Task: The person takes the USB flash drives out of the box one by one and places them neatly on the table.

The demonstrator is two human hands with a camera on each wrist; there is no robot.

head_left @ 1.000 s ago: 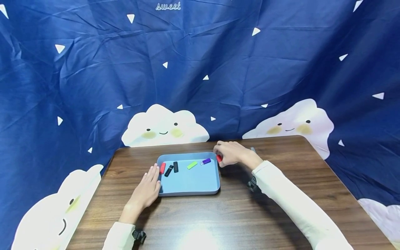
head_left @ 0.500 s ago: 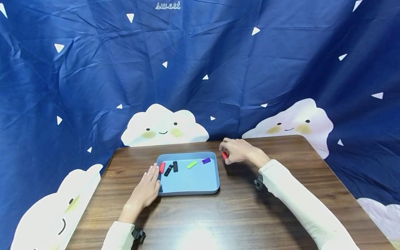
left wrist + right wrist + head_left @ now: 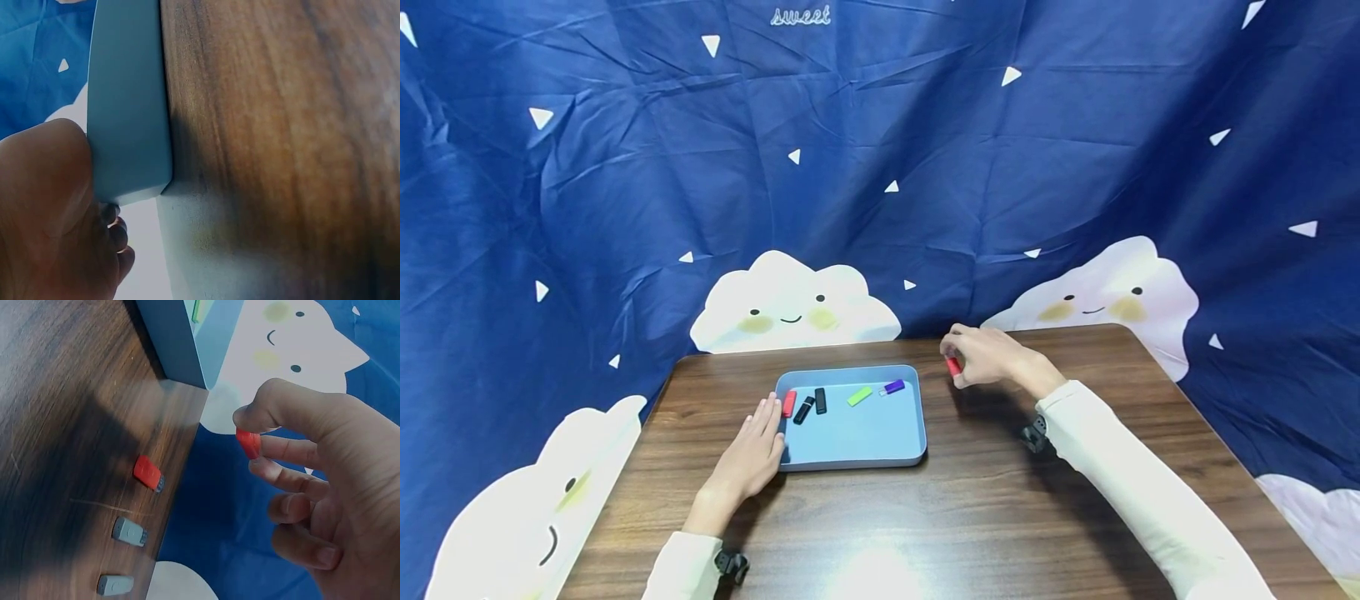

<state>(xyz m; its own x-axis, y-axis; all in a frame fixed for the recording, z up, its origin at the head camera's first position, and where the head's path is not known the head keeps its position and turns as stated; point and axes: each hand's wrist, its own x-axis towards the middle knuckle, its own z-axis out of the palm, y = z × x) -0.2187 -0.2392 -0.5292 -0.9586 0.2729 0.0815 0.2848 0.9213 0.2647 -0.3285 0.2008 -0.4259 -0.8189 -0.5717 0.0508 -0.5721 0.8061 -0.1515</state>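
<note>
Between thumb and fingertips, my right hand (image 3: 988, 357) pinches a red USB stick (image 3: 248, 443), held over the table to the right of the blue tray (image 3: 850, 463). My left hand (image 3: 751, 446) lies with straight fingers along the tray's left edge. Inside the tray are a red stick (image 3: 789, 404), two black sticks, one a black stick with a light band (image 3: 803, 410) and the other a plain black stick (image 3: 820, 400), a green stick (image 3: 860, 397) and a purple stick (image 3: 893, 387).
Below my right hand in the right wrist view, another red USB stick (image 3: 147, 472) and two grey ones, a nearer grey stick (image 3: 129, 531) and a lower grey stick (image 3: 115, 585), lie on the wooden table (image 3: 1000, 508). A blue curtain (image 3: 880, 125) hangs behind.
My right hand has moved right and slightly back, away from the tray's right edge, with the red USB stick in its fingers. The left hand and the tray stay put.
</note>
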